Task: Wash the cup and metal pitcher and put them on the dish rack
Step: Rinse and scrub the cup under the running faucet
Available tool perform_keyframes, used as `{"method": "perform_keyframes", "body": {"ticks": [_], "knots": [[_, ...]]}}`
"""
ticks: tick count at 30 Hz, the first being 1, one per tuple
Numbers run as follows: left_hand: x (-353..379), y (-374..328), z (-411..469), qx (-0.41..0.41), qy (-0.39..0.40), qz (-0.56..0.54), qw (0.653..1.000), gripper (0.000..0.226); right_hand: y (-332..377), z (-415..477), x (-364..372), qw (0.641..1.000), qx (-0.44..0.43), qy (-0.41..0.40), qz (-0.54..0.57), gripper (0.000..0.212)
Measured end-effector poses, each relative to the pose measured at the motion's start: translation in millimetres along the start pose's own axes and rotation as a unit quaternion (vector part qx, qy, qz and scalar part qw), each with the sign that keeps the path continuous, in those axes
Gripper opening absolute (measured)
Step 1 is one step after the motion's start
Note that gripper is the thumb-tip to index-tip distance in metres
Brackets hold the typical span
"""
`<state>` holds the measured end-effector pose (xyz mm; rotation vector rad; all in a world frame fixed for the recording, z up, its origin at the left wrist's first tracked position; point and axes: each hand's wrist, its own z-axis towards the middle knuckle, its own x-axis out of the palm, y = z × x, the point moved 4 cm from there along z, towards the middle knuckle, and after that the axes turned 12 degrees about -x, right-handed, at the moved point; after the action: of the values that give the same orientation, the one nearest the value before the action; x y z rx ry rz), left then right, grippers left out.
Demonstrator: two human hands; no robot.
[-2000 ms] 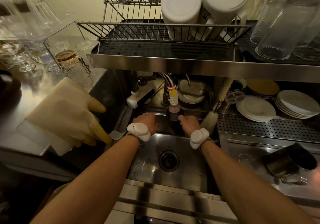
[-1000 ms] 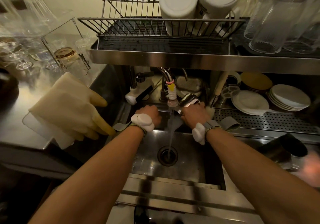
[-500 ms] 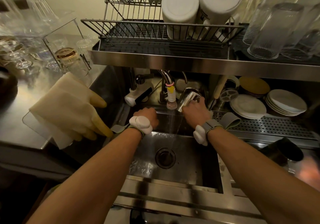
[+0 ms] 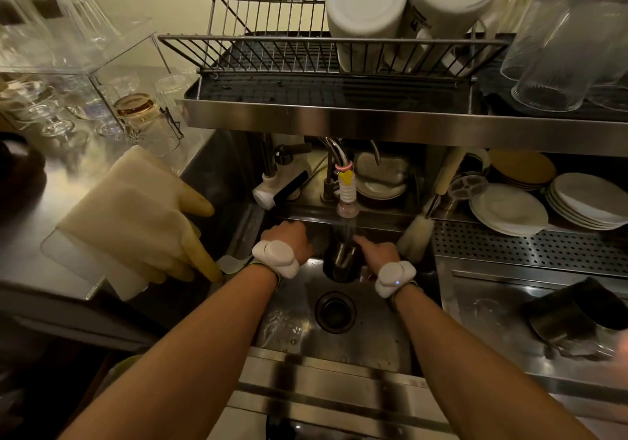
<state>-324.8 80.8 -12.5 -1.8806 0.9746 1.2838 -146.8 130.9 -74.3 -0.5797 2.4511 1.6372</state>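
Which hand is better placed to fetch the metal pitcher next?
Right, probably: the metal pitcher lies on the counter right of the sink, nearer the right hand; the left hand would reach across the cup.

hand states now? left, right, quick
Left hand: cannot tell, its fingers are hidden behind it.
Right hand: holds the cup under the tap.
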Motion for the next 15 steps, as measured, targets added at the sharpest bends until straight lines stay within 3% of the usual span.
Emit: {"method": "perform_keyframes", "body": {"ticks": [4,7,11,15], "knots": [[2.8,2.6,1.0,-0.004,0.002,0.003,1.0,0.031,9.6,7.8,-0.6,1.0,-0.008,-0.018,0.015,0.03],[3.1,3.1,1.5,-0.01,0.005,0.003,1.0,0.032,10.6,6.6,3.6,0.999,-0.029,0.021,-0.041,0.038],[4.2,2.7,1.2,-0.011,0.015,0.004,1.0,0.032,8.2,8.9,-4.5,0.996,-0.034,-0.02,-0.084,0.045],[0.8,3.8,0.5,-0.011,0.019,-0.001,1.0,0.032,13.4,9.4,2.3,0.994,-0.055,0.022,-0.087,0.047]]}}
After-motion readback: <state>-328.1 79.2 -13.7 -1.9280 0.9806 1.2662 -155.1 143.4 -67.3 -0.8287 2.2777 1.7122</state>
